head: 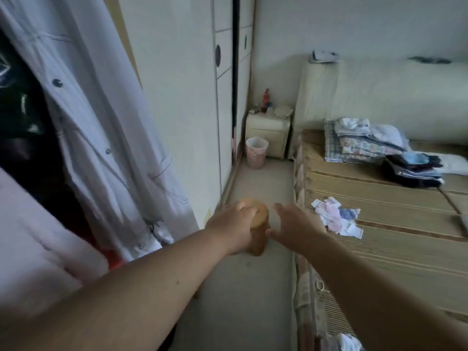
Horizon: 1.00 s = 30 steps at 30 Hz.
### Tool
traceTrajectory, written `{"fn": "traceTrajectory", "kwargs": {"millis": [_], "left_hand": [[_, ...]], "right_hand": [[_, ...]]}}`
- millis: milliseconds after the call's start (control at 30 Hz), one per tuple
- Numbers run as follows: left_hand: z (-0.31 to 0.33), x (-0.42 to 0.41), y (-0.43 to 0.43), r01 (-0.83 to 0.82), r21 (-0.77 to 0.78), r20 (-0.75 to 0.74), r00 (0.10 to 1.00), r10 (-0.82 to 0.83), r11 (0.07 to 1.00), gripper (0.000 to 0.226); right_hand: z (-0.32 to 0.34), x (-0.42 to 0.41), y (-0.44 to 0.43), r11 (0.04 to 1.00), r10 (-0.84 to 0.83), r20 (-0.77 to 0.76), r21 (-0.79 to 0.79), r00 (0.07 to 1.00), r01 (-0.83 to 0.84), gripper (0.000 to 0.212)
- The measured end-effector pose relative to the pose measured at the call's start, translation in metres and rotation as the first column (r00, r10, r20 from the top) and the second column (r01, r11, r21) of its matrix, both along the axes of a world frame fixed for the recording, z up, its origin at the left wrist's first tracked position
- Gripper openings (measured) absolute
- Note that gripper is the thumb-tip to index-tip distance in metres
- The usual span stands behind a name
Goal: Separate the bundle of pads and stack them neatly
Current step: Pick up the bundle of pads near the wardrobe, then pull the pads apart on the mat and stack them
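My left hand (231, 228) grips a tan, rounded bundle (259, 224) held out over the floor beside the bed. My right hand (293, 225) hovers just to the right of the bundle, fingers spread, holding nothing. A loose heap of small pink, white and purple pads (336, 216) lies on the woven bed mat (379, 249), a little to the right of my right hand.
A wardrobe (174, 97) with a hanging pale shirt (101, 122) stands on the left. Folded clothes (364, 139) and a dark pile (412, 169) rest further up the bed. A pink bin (256, 153) and a nightstand (268, 133) stand at the far end of the narrow floor strip.
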<state>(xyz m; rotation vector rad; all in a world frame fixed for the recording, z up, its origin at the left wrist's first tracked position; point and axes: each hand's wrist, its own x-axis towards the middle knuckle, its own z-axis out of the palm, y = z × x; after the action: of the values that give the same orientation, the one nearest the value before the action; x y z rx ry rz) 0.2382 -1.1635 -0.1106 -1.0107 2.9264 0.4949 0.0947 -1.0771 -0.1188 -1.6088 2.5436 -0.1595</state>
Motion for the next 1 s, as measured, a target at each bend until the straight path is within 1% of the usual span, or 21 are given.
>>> {"fn": "traceTrajectory", "kwargs": {"millis": [133,233,367,467,533,633,733,833,1000], "left_hand": [[-0.004,-0.040,-0.030,0.123,-0.004,0.042,0.992,-0.123,0.992,0.061],[-0.006,-0.079,-0.050,0.182,-0.010,0.057,0.982,-0.181,0.983,0.062],[-0.011,-0.146,-0.083,0.267,-0.019,0.104,0.959,-0.263,0.964,0.064],[-0.012,-0.209,-0.112,0.297,-0.013,0.129,0.947,-0.293,0.955,0.064],[-0.008,-0.249,-0.129,0.304,0.011,0.139,0.943,-0.303,0.953,0.064],[-0.002,-0.313,-0.153,0.309,0.021,0.120,0.943,-0.309,0.951,0.066],[0.001,-0.368,-0.169,0.323,0.024,0.080,0.943,-0.324,0.946,0.067],[-0.004,-0.420,-0.182,0.373,0.006,0.093,0.923,-0.372,0.928,0.068],[-0.014,-0.509,-0.204,0.481,0.025,0.064,0.874,-0.482,0.876,0.070]], "right_hand": [[-0.004,-0.029,-0.003,0.992,-0.124,-0.008,-0.001,0.992,0.124,0.058],[-0.008,-0.061,-0.013,0.983,-0.185,-0.005,-0.020,0.983,0.185,0.053],[-0.015,-0.122,-0.039,0.969,-0.245,0.017,-0.033,0.969,0.245,0.048],[-0.022,-0.182,-0.063,0.952,-0.295,0.023,-0.073,0.955,0.296,0.047],[-0.020,-0.220,-0.076,0.951,-0.302,0.036,-0.058,0.953,0.304,0.053],[-0.014,-0.281,-0.094,0.955,-0.297,-0.029,-0.019,0.955,0.296,0.063],[-0.005,-0.330,-0.106,0.949,-0.315,-0.055,-0.017,0.948,0.314,0.063],[-0.006,-0.366,-0.111,0.933,-0.359,-0.043,-0.020,0.932,0.358,0.066],[-0.018,-0.427,-0.115,0.886,-0.465,-0.059,-0.031,0.884,0.463,0.071]]}}
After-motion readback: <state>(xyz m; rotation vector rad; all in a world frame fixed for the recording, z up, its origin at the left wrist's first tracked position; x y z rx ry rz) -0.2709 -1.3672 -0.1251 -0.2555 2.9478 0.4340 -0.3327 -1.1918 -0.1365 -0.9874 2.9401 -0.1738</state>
